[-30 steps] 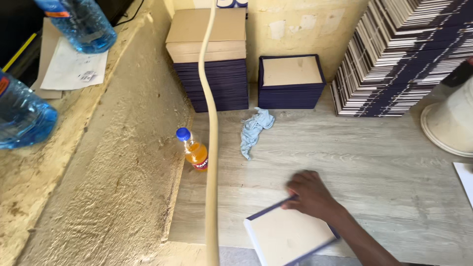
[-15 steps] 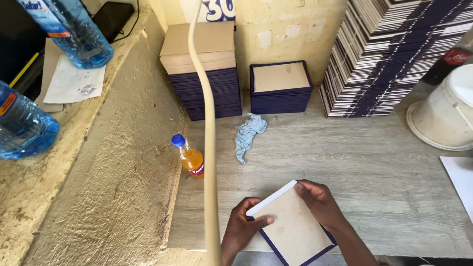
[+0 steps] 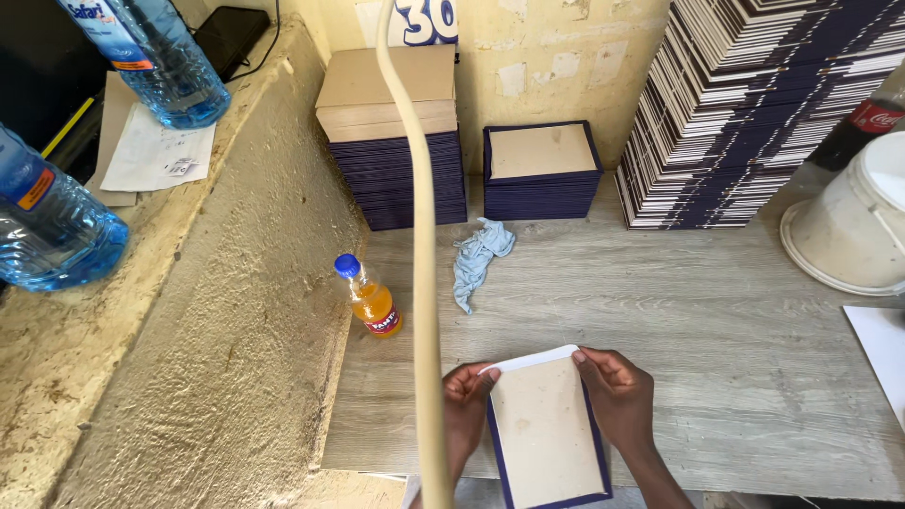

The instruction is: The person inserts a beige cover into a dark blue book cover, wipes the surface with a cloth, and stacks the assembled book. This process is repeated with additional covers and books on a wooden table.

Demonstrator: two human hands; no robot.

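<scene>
My left hand [image 3: 468, 407] curls along the left edge of the navy-edged board cover [image 3: 547, 434], fingertips pinching its upper left corner where a white flap folds over. My right hand [image 3: 617, 396] grips the right edge, fingers bent and pressed on the top right corner. The cover lies low in the frame's centre on the grey wooden table [image 3: 716, 311]. Above it sits a crumpled blue cloth [image 3: 479, 259], with an orange soda bottle [image 3: 370, 298] to its left. Stacks of navy covers [image 3: 542, 174] line the wall at top.
</scene>
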